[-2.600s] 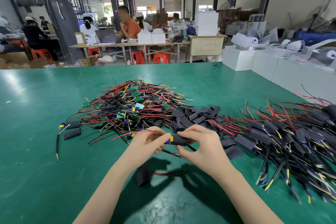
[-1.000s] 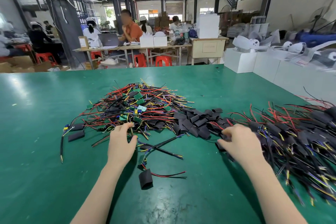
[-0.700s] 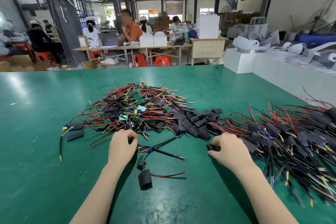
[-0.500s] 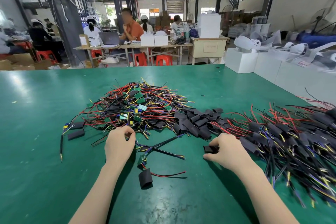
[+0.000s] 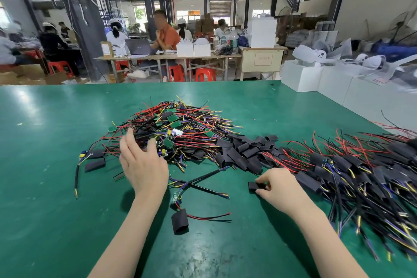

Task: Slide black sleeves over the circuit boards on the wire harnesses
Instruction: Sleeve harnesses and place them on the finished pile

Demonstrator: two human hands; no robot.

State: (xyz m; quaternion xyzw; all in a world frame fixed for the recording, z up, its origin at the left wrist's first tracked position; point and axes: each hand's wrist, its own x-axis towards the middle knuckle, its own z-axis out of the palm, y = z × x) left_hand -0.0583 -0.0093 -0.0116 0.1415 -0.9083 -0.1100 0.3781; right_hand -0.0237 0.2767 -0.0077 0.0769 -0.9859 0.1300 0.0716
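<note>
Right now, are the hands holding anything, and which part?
The right hand pinches a short flat black sleeve by its near end, low over the green table. The left hand holds nothing.

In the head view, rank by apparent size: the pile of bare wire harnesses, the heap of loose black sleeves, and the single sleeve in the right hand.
1. Pile of bare wire harnesses: largest.
2. Heap of loose black sleeves: smaller, beside that pile.
3. Single sleeve pinched by the right hand: smallest, though nearest the camera.
</note>
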